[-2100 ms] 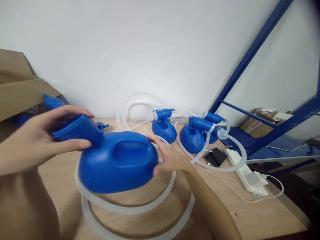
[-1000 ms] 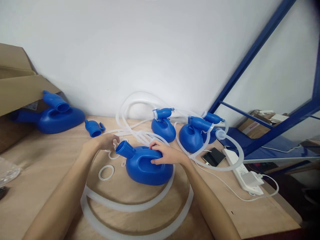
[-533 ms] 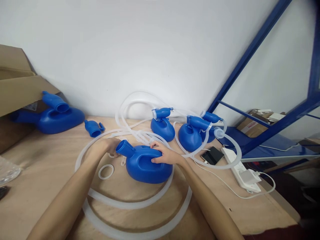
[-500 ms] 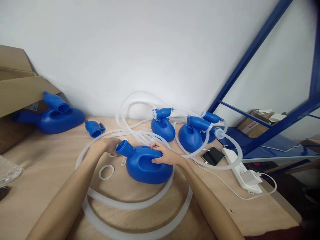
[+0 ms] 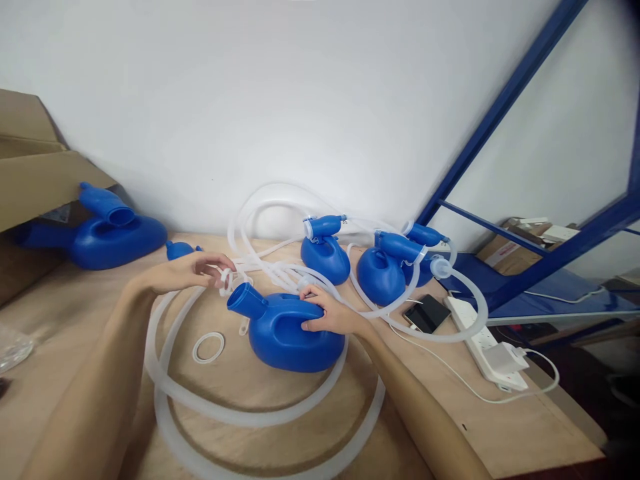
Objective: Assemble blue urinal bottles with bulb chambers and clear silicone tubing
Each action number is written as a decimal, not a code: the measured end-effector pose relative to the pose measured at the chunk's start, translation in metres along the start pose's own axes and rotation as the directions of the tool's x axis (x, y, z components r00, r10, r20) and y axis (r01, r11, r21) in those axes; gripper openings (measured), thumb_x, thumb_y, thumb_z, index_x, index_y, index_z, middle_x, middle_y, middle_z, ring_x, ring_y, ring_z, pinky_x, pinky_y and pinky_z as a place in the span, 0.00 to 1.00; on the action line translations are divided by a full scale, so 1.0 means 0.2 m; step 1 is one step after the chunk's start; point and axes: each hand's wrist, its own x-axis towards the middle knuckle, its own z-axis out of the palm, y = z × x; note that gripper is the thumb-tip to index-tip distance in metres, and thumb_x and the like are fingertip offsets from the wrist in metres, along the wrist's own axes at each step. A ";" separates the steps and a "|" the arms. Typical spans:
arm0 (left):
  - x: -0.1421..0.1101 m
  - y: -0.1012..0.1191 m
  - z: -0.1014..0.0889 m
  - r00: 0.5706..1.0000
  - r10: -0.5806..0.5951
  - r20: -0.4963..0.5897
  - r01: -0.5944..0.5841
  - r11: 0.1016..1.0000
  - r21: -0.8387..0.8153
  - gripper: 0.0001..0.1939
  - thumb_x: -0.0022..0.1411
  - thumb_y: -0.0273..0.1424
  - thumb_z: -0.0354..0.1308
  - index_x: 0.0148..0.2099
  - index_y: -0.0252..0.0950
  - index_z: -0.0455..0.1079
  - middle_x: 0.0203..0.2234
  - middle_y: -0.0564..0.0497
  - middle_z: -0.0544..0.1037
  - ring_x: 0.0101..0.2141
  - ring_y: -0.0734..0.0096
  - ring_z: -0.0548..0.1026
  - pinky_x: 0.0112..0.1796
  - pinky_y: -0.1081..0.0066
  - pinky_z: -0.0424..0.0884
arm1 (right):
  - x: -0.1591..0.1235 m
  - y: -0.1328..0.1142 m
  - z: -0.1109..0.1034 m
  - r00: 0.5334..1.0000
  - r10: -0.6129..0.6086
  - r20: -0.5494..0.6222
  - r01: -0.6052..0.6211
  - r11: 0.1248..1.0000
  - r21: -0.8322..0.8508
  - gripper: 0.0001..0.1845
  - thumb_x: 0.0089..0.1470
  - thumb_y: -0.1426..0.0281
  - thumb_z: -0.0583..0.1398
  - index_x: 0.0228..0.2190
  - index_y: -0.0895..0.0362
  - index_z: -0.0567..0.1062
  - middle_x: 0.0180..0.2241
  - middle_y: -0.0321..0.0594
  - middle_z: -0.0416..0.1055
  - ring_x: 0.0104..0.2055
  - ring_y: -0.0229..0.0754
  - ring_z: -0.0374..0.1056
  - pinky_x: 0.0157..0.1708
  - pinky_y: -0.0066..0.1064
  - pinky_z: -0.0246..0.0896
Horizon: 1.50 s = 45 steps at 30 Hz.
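On table [image 5: 530,433]: smooth blue bottle [image 5: 300,350], neck [image 5: 253,303] slanted.

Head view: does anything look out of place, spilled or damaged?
Mildly: the phone and power strip look odd among the blue bottles, and a loop of whitish tube crosses over the strip. No spill or damage shows.

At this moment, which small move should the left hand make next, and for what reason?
Probably the left hand should bring the white ring to the open neck of the blue bottle: the fingers hold the ring close to this neck, no cap covers it, and the right hand grips the bottle's handle, which should steady it.
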 end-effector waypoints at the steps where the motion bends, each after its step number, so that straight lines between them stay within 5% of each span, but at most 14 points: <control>1: -0.01 0.02 -0.01 0.999 0.031 -0.015 -0.031 0.999 -0.021 0.30 0.52 0.52 0.66 0.51 0.39 0.74 0.48 0.44 0.83 0.50 0.52 0.79 0.51 0.63 0.76 | 0.00 0.00 0.00 1.000 -0.004 -0.001 0.004 1.000 0.002 0.17 0.49 0.58 0.72 0.36 0.54 0.78 0.51 0.41 0.64 0.57 0.50 0.63 0.62 0.43 0.58; 6: 0.00 0.07 0.02 0.995 0.083 0.058 -0.083 0.997 -0.009 0.22 0.55 0.50 0.69 0.36 0.36 0.75 0.37 0.45 0.83 0.41 0.59 0.79 0.46 0.65 0.77 | 0.00 0.00 0.00 1.000 -0.016 -0.004 0.016 1.000 -0.005 0.17 0.50 0.57 0.72 0.34 0.55 0.78 0.51 0.41 0.64 0.57 0.50 0.64 0.62 0.43 0.58; 11: 0.03 0.07 0.05 0.982 0.005 0.187 -0.004 1.000 -0.002 0.20 0.53 0.48 0.71 0.38 0.37 0.79 0.36 0.47 0.83 0.40 0.60 0.81 0.44 0.67 0.78 | 0.00 0.00 0.00 1.000 -0.027 -0.001 0.027 1.000 -0.015 0.17 0.51 0.56 0.72 0.35 0.54 0.79 0.51 0.42 0.65 0.57 0.50 0.64 0.62 0.43 0.58; 21: -0.03 0.13 0.02 0.997 -0.012 0.073 0.010 1.000 0.026 0.32 0.49 0.49 0.72 0.54 0.41 0.79 0.39 0.46 0.82 0.42 0.57 0.80 0.46 0.64 0.79 | 0.00 0.00 0.00 1.000 -0.011 -0.017 0.011 1.000 0.018 0.19 0.49 0.55 0.72 0.37 0.54 0.77 0.51 0.42 0.65 0.56 0.51 0.64 0.62 0.45 0.58; 25: -0.01 0.20 0.07 0.985 -0.004 0.174 -0.003 0.999 0.039 0.27 0.49 0.46 0.73 0.50 0.40 0.80 0.41 0.48 0.83 0.40 0.59 0.80 0.45 0.65 0.79 | 0.00 0.00 0.00 1.000 -0.019 -0.012 0.019 1.000 0.020 0.17 0.50 0.56 0.72 0.35 0.54 0.78 0.50 0.42 0.65 0.57 0.51 0.64 0.63 0.45 0.58; 29: 0.01 0.20 0.10 0.997 0.024 0.068 -0.036 0.983 0.182 0.30 0.47 0.50 0.73 0.51 0.43 0.81 0.37 0.51 0.80 0.36 0.64 0.77 0.39 0.69 0.77 | 0.00 -0.01 0.00 1.000 -0.014 -0.017 0.014 1.000 0.018 0.17 0.50 0.57 0.72 0.36 0.54 0.78 0.51 0.42 0.65 0.57 0.51 0.63 0.63 0.45 0.58; 34: 0.00 0.16 0.09 1.000 0.013 0.001 -0.013 0.986 0.169 0.35 0.45 0.56 0.73 0.53 0.46 0.82 0.57 0.48 0.78 0.53 0.52 0.76 0.52 0.65 0.77 | 0.00 0.00 0.00 0.999 -0.029 -0.023 0.029 1.000 -0.007 0.16 0.50 0.60 0.71 0.38 0.54 0.78 0.51 0.41 0.65 0.56 0.51 0.64 0.62 0.45 0.58; 40: -0.01 0.17 0.12 0.991 -0.041 0.129 0.037 0.999 0.028 0.34 0.49 0.52 0.73 0.56 0.42 0.81 0.53 0.47 0.83 0.58 0.45 0.77 0.59 0.56 0.74 | 0.02 0.03 0.01 0.995 -0.082 -0.058 0.082 0.997 -0.015 0.14 0.45 0.66 0.70 0.35 0.54 0.76 0.48 0.41 0.66 0.54 0.52 0.65 0.62 0.47 0.57; 45: -0.08 0.14 0.17 0.998 0.063 0.028 -0.064 0.997 0.036 0.38 0.55 0.54 0.68 0.63 0.40 0.76 0.62 0.45 0.77 0.66 0.45 0.68 0.65 0.53 0.67 | 0.02 0.03 0.02 0.992 -0.086 -0.090 0.086 0.996 -0.011 0.16 0.43 0.67 0.70 0.35 0.54 0.75 0.48 0.42 0.66 0.54 0.52 0.65 0.61 0.47 0.57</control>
